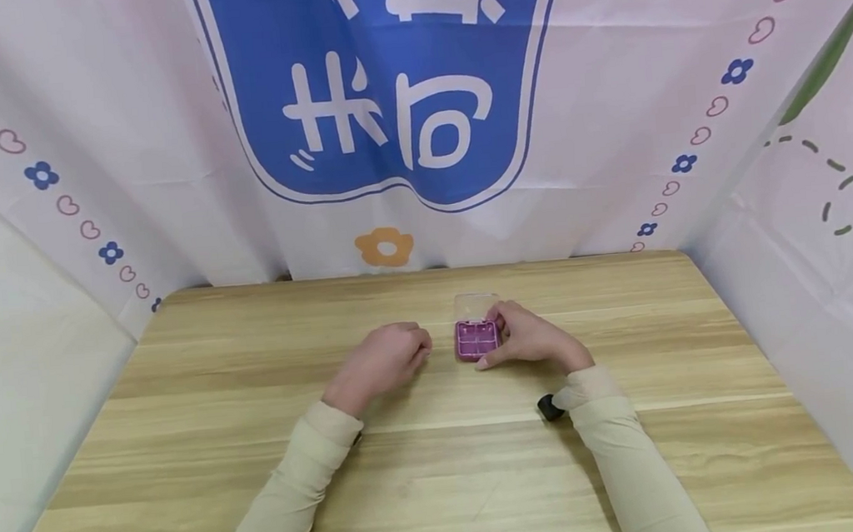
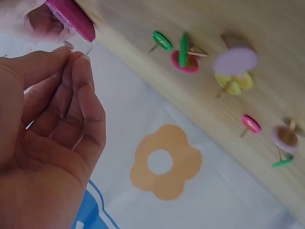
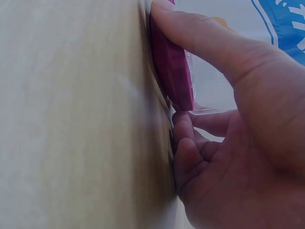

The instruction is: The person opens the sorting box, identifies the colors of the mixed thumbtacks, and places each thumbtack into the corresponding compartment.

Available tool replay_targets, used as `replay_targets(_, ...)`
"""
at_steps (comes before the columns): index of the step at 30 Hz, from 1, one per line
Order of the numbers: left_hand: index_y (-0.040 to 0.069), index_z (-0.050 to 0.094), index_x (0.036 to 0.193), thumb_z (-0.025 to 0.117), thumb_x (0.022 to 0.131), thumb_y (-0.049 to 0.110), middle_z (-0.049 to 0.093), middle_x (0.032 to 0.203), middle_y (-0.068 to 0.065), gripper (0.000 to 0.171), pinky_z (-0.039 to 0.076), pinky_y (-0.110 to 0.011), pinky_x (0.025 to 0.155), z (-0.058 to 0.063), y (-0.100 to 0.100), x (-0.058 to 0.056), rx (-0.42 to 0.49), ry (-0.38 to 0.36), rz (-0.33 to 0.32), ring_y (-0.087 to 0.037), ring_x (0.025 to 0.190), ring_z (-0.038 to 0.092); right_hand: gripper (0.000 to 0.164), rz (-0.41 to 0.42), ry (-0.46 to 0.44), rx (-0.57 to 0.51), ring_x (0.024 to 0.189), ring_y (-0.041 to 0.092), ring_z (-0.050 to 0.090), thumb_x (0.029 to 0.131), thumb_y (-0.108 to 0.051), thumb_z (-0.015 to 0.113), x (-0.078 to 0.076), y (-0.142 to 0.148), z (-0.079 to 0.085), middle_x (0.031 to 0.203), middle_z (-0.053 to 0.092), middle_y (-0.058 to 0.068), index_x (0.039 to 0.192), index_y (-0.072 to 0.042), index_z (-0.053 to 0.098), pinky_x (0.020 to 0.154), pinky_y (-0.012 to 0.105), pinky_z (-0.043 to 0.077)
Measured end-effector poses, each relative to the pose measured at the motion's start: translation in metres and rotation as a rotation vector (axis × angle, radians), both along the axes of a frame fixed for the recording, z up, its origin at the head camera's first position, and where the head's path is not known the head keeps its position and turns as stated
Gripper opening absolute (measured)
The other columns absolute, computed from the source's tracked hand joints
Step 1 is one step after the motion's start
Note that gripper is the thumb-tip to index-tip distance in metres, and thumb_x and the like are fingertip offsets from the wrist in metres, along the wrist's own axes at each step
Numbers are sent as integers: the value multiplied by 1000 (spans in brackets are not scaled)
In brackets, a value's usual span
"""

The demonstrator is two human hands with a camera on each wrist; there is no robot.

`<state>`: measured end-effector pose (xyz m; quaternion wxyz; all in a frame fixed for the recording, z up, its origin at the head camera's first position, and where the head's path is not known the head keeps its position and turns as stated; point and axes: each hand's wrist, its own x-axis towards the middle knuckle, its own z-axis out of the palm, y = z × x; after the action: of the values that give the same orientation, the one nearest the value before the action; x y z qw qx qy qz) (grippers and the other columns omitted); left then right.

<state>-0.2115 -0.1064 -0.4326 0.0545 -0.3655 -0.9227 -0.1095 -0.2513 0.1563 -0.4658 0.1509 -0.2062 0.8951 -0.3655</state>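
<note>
A small magenta compartment box stands on the table with its clear lid raised at the back. My right hand grips its right side, thumb along the near edge and fingers around the far corner. To the left of the box, my left hand has thumb and fingertips together, pinching a small thing of which only a thin pale curved edge shows. The left wrist view has several thumbtacks on the table, among them green, lilac, yellow and pink; the head view hides them.
The wood-grain table ends at a printed curtain at the back. White cloth also hangs at the left and right. A dark wrist device shows at the right cuff.
</note>
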Motion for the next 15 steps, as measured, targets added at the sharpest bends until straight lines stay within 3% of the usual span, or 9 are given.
replay_targets(15,9,70,94,60,89,11,66,86,0,11,54,-26,70,9,39,-17,11,-7,21,-10,74,59,74,15,8,-12,87,23,49,58,-35,89,0,-2,1,99,52,11,111,-3,49,75,36,47)
